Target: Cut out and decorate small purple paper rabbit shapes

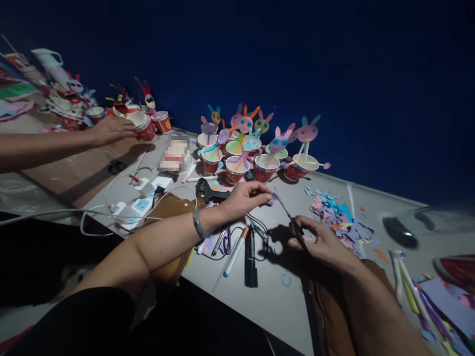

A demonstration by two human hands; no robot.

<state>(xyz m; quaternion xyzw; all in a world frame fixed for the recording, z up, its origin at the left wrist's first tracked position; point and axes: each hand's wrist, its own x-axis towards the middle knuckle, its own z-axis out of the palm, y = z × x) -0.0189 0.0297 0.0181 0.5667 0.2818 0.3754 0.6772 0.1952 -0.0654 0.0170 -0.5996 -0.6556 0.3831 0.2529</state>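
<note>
My left hand (249, 199), with a green bangle (201, 223) on its wrist, pinches a small piece of purple paper (273, 197) above the table. In my right hand (322, 242) is a pair of dark scissors (297, 225), its blades pointing up and left toward the paper. Whether the blades touch the paper I cannot tell. Below my hands lie a black marker (251, 257) and a white pen with an orange end (236, 251). A black glue gun (210, 192) rests beside my left hand.
Several paper cups with rabbit-like figures (237, 168) stand behind my hands. Colourful paper scraps (334, 212) lie to the right. At left are a white power strip (143, 202) with cables and black-handled scissors (116, 165). Another person's hand (115, 128) touches a cup (142, 125).
</note>
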